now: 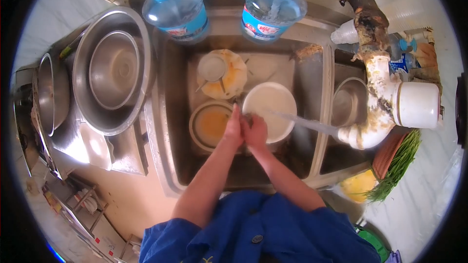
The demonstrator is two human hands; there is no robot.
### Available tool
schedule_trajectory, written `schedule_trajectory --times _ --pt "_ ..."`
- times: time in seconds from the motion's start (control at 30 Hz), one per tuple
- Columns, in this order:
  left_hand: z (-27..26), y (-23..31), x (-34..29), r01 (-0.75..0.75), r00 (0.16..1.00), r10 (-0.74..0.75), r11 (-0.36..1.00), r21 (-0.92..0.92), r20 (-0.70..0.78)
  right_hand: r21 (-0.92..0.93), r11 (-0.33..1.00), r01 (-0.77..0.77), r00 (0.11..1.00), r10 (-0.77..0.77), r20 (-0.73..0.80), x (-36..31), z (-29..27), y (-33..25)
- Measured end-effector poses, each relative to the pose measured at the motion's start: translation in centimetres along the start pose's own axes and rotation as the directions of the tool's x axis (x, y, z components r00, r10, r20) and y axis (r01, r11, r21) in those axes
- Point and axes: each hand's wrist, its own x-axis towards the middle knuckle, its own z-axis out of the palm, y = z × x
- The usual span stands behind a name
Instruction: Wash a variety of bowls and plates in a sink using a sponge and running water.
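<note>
Where water stream point(304, 122) lands, left hand point(234, 129), right hand point(255, 131) pressed together, white bowl point(269, 103) touching.

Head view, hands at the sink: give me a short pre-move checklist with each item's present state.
1. Both hands in view: ok, left hand and right hand pressed together over the steel sink.
2. Water stream reaching the hands from the white pipe: ok.
3. White bowl held: cannot tell; the right hand lies at its rim.
4. Bowl with yellow residue clean: not ok.
5. Stacked dishes at the back washed: not ok, orange residue shows.
</note>
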Motion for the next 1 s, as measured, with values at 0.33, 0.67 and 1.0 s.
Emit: schedule_trajectory --times 0.33,0.67,1.0 --pt "1.8 -0.9 -0.4 -0.025 0.999 0.012 0.967 0.253 0.052 -0.616 0.599 0.512 0.825 -0.543 0.158 -0.3 -6.4 9.4" --pt "4.8 -1.9 -5.9 -0.043 0.979 0.108 0.938 0.344 -0.171 -0.207 0.922 0.327 0.945 -0.320 0.071 -6.4 -8.5 0.4" --pt "7.6 2.1 -12.3 -0.183 0.979 0.198 0.963 0.199 -0.058 -0.275 0.603 0.749 0.662 -0.666 0.342 -4.4 -16.2 7.0"
